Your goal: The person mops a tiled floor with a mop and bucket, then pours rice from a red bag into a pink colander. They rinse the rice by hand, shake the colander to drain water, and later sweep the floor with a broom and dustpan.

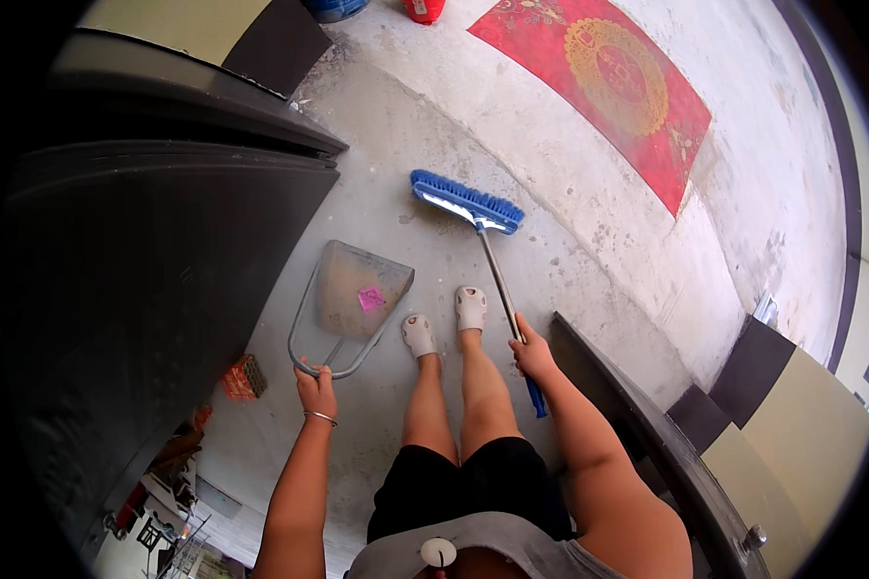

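My left hand [316,382] is closed round the bar handle of a grey metal dustpan [343,275]. A small pink wrapper [371,299] lies in the pan. My right hand [530,349] grips the metal pole of a broom [493,261], and the pole's blue end sticks out below the fist. Ahead of my feet, the broom's blue bristled head [466,202] is at the floor, to the right of and beyond the dustpan. Whether the bristles touch the floor I cannot tell.
A dark door [164,261] stands on the left, and another dark door [647,425] is close to my right arm. Beyond a low floor edge lies a red mat [613,87] with gold patterns. A red patterned box [245,377] sits left of my left hand. A red container [423,10] stands far ahead.
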A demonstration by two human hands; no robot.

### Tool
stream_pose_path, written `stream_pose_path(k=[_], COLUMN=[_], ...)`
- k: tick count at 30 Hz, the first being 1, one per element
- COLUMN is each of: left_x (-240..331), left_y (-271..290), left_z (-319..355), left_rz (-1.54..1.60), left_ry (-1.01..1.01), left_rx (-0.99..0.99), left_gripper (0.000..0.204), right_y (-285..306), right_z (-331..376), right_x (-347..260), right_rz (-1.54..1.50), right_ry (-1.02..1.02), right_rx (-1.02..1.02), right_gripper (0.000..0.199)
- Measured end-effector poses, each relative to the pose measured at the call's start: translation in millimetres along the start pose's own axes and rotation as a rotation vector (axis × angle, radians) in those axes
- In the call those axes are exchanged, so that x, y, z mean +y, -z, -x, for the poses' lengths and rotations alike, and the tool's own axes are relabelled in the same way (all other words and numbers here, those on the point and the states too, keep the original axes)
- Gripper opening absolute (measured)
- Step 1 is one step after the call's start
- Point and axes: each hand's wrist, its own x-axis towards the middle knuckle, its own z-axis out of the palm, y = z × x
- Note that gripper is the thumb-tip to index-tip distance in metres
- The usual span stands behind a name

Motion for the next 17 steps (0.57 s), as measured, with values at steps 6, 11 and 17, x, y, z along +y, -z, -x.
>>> stream_pose_path(k=[6, 11, 17], left_x=[-10, -9, -10], left_y=[-2, -2, 8], left_z=[0, -3, -1], left_rz=[0.001, -0.026, -0.033], left_ry=[-0.045, -0.076, 0.008], left_rx=[-0.002, 0.015, -0.062], left_gripper=[0.047, 0.045, 0.044], right_y=[23, -107, -190], right_z=[-2, -68, -48], right_x=[17, -47, -77], right_rz=[-0.761, -1.383, -1.441], right_ry=[-0.096, -0.234, -0.239], right_rx=[0.217, 0.03, -0.314], right_gripper=[0.046, 0.011, 0.031])
